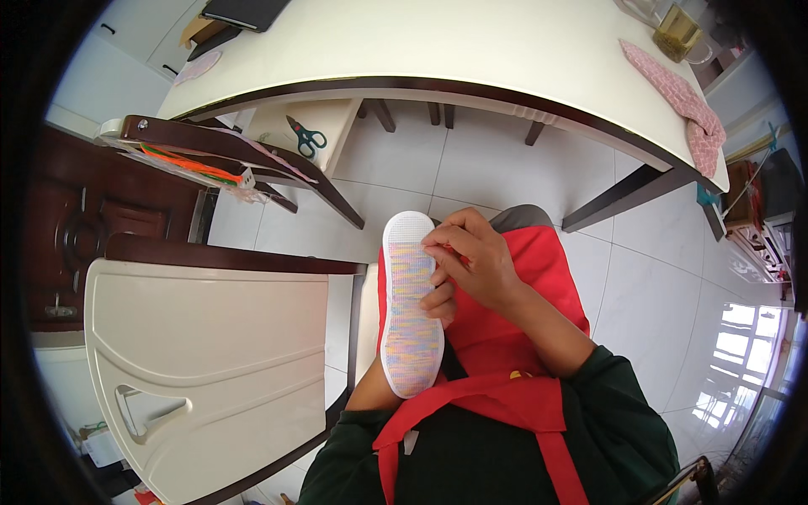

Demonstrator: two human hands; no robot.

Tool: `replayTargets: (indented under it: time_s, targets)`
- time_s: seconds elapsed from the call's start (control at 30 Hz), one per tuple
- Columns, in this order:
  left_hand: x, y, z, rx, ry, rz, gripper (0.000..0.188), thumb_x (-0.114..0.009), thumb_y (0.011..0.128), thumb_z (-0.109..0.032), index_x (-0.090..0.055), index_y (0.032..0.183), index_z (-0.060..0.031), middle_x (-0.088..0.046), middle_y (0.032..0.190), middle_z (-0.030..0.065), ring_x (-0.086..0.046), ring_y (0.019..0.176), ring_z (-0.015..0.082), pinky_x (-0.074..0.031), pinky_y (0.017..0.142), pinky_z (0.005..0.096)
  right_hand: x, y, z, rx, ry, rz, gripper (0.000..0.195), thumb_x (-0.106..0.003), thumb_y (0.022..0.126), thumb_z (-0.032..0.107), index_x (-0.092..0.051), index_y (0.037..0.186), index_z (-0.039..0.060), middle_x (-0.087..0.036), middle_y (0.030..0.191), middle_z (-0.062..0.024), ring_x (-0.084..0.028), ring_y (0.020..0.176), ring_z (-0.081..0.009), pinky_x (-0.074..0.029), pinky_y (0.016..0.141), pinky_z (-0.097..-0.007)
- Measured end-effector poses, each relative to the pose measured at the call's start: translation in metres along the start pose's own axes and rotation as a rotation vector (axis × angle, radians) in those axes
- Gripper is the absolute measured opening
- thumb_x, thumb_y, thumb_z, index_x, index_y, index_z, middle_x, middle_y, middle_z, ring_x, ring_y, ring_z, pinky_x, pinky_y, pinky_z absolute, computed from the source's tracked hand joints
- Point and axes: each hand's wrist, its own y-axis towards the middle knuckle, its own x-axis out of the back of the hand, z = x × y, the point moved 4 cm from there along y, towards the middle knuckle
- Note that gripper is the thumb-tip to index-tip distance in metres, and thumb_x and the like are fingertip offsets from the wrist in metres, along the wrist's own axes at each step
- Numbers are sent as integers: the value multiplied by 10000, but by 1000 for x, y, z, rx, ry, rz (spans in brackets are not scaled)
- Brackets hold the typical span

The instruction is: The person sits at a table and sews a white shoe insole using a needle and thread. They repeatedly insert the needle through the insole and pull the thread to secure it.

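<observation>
A shoe insole point(413, 315) with a white edge and multicoloured stitched rows lies lengthwise above my lap, over a red apron point(530, 271). Its top end is bare white mesh. My left hand point(440, 300) holds it from beneath, fingertips curled over its right edge, the palm hidden behind it. My right hand point(473, 255) is at the upper right edge of the insole, thumb and forefinger pinched together at the border of the stitched part. Whether a needle or thread is between those fingers is too small to tell.
A white table point(442, 44) spans the front, bearing a pink cloth point(678, 101) and a glass mug point(677, 35). Scissors point(306, 137) lie on a pale seat beneath its edge. Orange and green thread point(189, 165) hangs on a chair back. Another chair point(214, 341) stands at left.
</observation>
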Motion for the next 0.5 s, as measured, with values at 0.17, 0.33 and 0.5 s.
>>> replayTargets:
  time_s: [0.17,0.33,0.5]
  targets:
    - [5,3,6,5,-38,-49,357,-313,967,-355,-428,1107,-48,-425,847,83,-391,499,132,-314,436,239,5,-3,-5,148,-105,-75,94,-651,747,47,-616,832,64,-553,811,-64,-580,641,-200,-473,524,-295]
    - [4,8,6,8,-171,127,356,-326,966,-335,-419,1113,-24,-424,837,89,-408,517,137,-331,444,241,13,-6,14,302,-88,-254,118,-677,721,45,-604,813,49,-568,787,-80,-582,621,-207,-469,508,-300]
    - [-7,11,16,-4,-131,123,347,-335,965,-325,-421,1114,-23,-421,822,86,-410,516,138,-339,447,240,16,-1,6,195,-74,-171,105,-687,729,62,-614,803,50,-573,800,-79,-590,632,-208,-483,539,-276]
